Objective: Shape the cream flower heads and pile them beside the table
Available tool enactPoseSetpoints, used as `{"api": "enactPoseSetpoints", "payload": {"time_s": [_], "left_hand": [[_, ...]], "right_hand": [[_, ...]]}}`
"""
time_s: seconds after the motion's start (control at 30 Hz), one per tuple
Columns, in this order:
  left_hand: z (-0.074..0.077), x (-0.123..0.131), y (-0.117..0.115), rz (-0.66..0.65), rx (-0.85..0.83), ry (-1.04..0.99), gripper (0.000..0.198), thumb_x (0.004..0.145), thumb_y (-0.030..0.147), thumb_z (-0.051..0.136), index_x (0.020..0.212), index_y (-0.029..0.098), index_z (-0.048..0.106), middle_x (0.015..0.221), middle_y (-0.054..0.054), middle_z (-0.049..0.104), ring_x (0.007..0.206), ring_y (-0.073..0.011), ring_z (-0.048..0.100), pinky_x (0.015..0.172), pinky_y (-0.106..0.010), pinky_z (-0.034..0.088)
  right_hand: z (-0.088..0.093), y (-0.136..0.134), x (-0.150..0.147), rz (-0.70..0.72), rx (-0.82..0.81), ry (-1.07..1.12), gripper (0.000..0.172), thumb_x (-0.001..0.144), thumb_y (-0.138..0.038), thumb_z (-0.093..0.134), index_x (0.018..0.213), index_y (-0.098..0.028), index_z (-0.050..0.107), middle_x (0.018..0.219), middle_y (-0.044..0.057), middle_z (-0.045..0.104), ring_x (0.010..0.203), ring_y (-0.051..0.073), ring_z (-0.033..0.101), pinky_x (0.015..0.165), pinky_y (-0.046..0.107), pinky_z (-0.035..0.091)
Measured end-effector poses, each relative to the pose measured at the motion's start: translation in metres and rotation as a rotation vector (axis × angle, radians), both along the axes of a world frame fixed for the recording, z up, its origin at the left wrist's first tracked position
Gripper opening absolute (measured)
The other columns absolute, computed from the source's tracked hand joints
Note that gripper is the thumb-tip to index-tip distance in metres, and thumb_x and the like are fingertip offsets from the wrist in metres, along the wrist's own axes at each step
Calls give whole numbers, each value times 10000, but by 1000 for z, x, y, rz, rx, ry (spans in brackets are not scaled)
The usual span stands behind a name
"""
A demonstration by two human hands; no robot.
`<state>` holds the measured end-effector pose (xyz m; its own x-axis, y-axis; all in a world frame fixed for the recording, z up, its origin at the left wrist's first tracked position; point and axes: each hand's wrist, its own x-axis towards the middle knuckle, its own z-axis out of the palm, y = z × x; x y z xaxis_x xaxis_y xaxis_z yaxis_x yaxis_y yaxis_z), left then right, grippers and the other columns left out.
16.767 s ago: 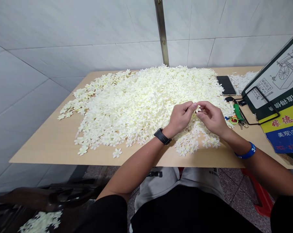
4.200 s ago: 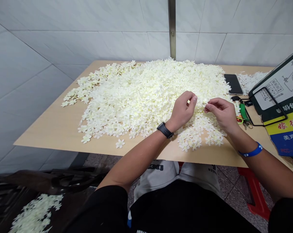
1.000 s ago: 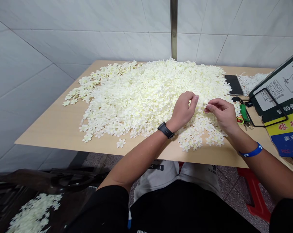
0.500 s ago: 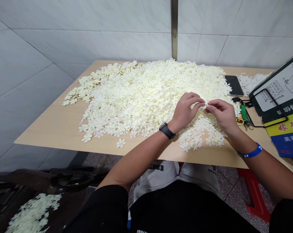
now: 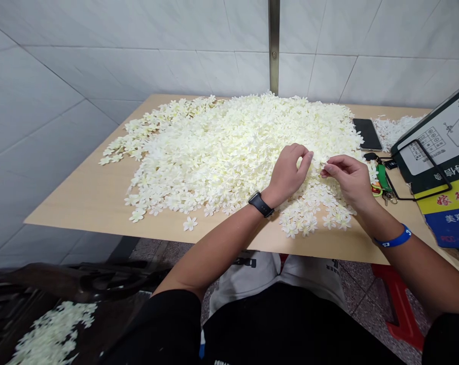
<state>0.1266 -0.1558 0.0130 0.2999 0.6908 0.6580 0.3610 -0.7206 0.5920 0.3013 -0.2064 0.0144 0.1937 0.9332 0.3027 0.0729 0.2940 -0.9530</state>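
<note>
A wide heap of small white artificial flowers (image 5: 214,147) with pale yellow centres covers much of the table. My left hand (image 5: 290,172) hovers over the heap's front right part, thumb and forefinger tips brought together. Whatever lies between them is too small to make out. Just to its right, my right hand (image 5: 349,177) is closed in a pinch, its fingertips facing the left hand across a small gap. Against the white petals behind, the thing in this pinch cannot be told apart. One loose flower (image 5: 190,223) lies near the table's front edge.
On the right are a phone (image 5: 366,134), a pile of small white pieces (image 5: 394,131), keys with a green tag (image 5: 382,178) and a printed box (image 5: 442,167). More flowers (image 5: 56,334) lie low at left. A red stool (image 5: 402,309) stands below the table (image 5: 80,203).
My left hand has drawn slightly left, so its fingertips have parted from those of my right hand. The right hand stays nearly in place, and the heap looks the same.
</note>
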Motion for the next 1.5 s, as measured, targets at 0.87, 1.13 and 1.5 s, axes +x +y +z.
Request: {"api": "enactPoseSetpoints", "payload": {"time_s": [0.87, 1.13, 1.5], "left_hand": [[4, -1, -4, -59, 34, -17, 144, 1009, 277, 582, 890, 216, 634, 946, -19, 704, 958, -160, 614, 878, -331, 495], [3, 0, -4, -11, -22, -46, 327, 1079, 402, 372, 811, 231, 447, 825, -28, 594, 816, -169, 549, 790, -352, 463], [2, 0, -3, -71, 29, -23, 134, 1017, 279, 557, 1095, 227, 652, 1149, -57, 689, 1137, -177, 613, 997, -359, 497]], "right_hand": [[2, -2, -2, 11, -21, -23, 278, 699, -446, 876, 800, -220, 750, 684, -9, 705, 637, 145, 692, 675, 308, 609], [2, -1, -1, -8, -24, -20, 301, 678, -461, 891, 792, -223, 746, 688, -7, 709, 642, 145, 693, 678, 304, 614], [1, 0, 1, -2, -13, -27, 298, 711, -468, 874, 815, -221, 743, 697, -6, 706, 647, 144, 693, 680, 305, 608]]}}
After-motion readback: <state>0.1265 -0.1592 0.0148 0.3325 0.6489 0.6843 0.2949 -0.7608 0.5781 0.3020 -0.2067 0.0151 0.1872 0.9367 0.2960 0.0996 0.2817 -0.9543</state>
